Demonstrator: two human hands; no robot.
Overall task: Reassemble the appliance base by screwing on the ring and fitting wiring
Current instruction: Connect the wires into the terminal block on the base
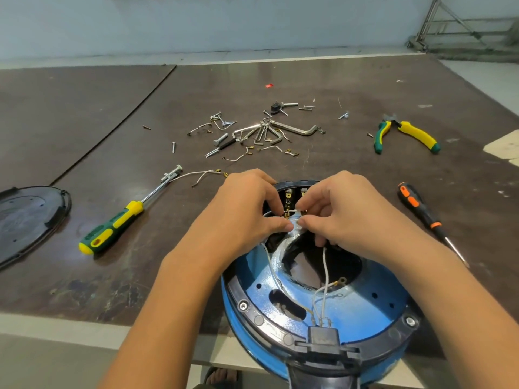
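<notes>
head view. both hands meet over the far half of the appliance base (365, 313), a blue round shell lying at the near table (112, 108) edge, directly under and nearer than the fingers.

left hand (247, 203): fingers curled, thumb and forefinger tips (286, 227) pinched together on a short white wire (293, 211). right hand (345, 209): fingers curled the same way, tips (302, 204) nipping that wire from the other side, almost touching the left fingertips. i cannot tell exactly where each tip grips; it is blurred there.

just beyond the fingertips, brass terminals (288, 196) stand in a black housing at the base's far rim. below the right fingers, longer white leads (325, 265) run down across the central opening to a black socket block (323, 336) at the near rim. black ring (252, 301) sits around the base rim, with a nut (243, 305) seated below the left wrist.

left of the left fingers: yellow-green screwdriver (118, 223), and further out a black cover plate (25, 217). right of the right fingers: orange-black screwdriver (418, 207). well beyond the fingers: a scatter of hex keys and screws (264, 133); beyond and right, pliers (404, 133).
</notes>
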